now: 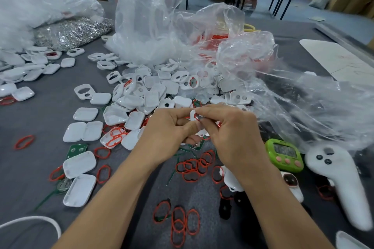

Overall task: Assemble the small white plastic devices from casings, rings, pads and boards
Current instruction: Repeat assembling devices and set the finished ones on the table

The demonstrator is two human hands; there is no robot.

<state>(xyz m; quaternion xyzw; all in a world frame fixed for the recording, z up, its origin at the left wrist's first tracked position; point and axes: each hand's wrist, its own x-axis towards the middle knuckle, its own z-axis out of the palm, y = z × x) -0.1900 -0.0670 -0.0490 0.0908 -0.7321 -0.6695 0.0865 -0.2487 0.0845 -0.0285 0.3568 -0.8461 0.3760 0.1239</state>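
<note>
Looking down from the head camera: pinching one small white casing (pixel 192 114) between the left hand (pixel 170 125) and the right hand (pixel 228 127), both close together and touching above the middle of the grey table (pixel 40 119). Curled round this casing with the fingertips and thumbs of both hands, with a red ring (pixel 196 117) lying at its oval opening; cannot tell whether seated fully in the groove or only resting there. Just behind the hands, a big loose pile of white casings (pixel 145 97), some with oval windows and some plain shells, spreading out to the left side of the table. Behind the pile, standing crumpled, clear plastic bags (pixel 149 22), and at the far left a bag of shiny silver metal parts (pixel 70 32). Scattered between and under the forearms, many more red rings (pixel 194 166), several of them overlapping. Left of the left forearm, a green board (pixel 77 150), partly under a white shell. Near the right forearm, some black pieces (pixel 225 210), too blurred to name more exactly. To the right of the right hand, a green timer (pixel 285 153) with pink buttons, and just beside it a white handheld controller (pixel 340 180), lying flat on the table. At the lower left corner, a curved white cable (pixel 40 220).
</note>
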